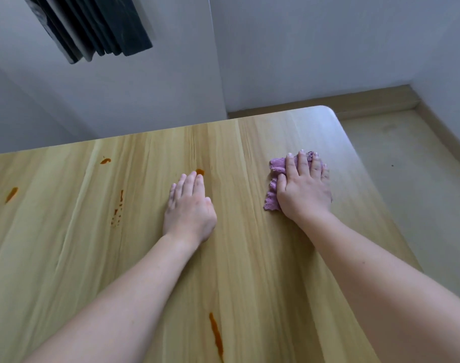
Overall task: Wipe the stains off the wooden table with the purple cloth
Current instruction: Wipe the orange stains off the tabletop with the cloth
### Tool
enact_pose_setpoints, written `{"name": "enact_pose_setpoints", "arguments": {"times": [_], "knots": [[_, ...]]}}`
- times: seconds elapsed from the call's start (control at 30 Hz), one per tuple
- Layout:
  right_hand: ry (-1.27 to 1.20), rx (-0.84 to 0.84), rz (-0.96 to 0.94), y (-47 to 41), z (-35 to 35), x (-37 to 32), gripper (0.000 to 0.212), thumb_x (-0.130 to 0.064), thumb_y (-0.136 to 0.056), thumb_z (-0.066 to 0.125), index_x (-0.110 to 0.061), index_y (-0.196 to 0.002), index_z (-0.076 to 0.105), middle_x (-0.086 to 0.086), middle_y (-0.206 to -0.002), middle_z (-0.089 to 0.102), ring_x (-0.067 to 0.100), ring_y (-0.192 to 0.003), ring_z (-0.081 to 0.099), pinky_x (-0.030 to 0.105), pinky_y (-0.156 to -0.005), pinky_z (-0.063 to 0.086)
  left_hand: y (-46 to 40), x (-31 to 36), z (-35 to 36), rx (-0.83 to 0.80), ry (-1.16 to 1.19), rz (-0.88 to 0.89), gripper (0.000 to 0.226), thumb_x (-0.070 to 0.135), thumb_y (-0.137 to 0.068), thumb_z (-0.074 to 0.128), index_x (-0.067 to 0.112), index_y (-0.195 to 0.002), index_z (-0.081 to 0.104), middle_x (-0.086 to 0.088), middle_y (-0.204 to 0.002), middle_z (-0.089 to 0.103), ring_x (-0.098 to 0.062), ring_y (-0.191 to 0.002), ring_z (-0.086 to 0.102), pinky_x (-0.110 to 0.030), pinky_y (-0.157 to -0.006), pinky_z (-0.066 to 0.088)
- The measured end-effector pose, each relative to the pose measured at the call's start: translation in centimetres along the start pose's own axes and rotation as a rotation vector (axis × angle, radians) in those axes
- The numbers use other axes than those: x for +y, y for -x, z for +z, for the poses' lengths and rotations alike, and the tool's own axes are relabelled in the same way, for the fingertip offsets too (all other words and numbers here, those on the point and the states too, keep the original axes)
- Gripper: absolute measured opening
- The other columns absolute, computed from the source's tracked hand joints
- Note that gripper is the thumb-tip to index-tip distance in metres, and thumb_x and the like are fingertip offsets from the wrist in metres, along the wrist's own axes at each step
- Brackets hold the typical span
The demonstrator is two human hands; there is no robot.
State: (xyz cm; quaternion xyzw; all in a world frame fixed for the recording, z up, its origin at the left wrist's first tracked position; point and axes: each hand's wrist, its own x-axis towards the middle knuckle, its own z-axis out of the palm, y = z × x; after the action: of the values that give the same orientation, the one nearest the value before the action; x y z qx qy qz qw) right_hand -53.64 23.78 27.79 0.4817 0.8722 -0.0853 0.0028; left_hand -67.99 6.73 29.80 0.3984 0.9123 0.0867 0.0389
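The wooden table [249,258] fills the lower view. My right hand [303,189] presses flat on the crumpled purple cloth [274,183] near the table's right side, fingers spread over it. My left hand [189,208] lies flat on the bare wood at the middle, holding nothing, its fingertips just short of a small orange stain [200,171]. More orange stains show: a streak [216,334] near the front between my forearms, a dotted line [118,208] to the left, a blot [11,194] at far left, and a small mark [105,160] near the back edge.
White walls [302,48] rise behind the table. A stack of dark slabs [92,27] leans at the upper left. The table's rounded far-right corner [325,111] borders a beige floor [412,179] with a wooden skirting.
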Motion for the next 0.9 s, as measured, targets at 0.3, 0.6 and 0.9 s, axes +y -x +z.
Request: {"name": "enact_pose_setpoints", "arguments": {"times": [0.3,0.6,0.9], "knots": [[0.011,0.009,-0.091,-3.2,1.1,-8.5,0.059,-0.043,-0.099,0.014,-0.023,-0.154,0.009,0.005,-0.162,0.001,0.028,-0.148,-0.008,0.045,-0.119,-0.005,-6.4,-8.8,-3.0,-0.007,-0.026,-0.022,0.057,0.024,-0.099,0.029,0.01,-0.151,0.012,-0.003,-0.161,0.006,-0.017,-0.147,-0.002,-0.033,-0.119,-0.003],[0.027,0.016,-0.209,-7.0,1.7,-13.0,0.059,-0.044,-0.1,0.014,-0.023,-0.155,0.008,0.003,-0.162,-0.001,0.026,-0.148,-0.007,0.044,-0.119,-0.003,-13.8,-10.6,-1.7,-0.118,-0.046,-0.027,0.063,0.041,-0.1,0.021,0.012,-0.152,0.003,-0.002,-0.161,-0.006,-0.017,-0.147,-0.01,-0.035,-0.119,-0.005],[0.049,0.015,-0.279,-10.6,2.2,-16.8,0.06,-0.044,-0.099,0.012,-0.023,-0.154,0.009,0.003,-0.162,0.001,0.025,-0.148,-0.006,0.045,-0.119,-0.002,-13.6,-11.5,0.4,0.002,0.024,-0.012,0.06,0.037,-0.099,0.02,0.016,-0.153,0.005,0.003,-0.161,-0.002,-0.012,-0.147,-0.007,-0.032,-0.119,-0.007]]}}
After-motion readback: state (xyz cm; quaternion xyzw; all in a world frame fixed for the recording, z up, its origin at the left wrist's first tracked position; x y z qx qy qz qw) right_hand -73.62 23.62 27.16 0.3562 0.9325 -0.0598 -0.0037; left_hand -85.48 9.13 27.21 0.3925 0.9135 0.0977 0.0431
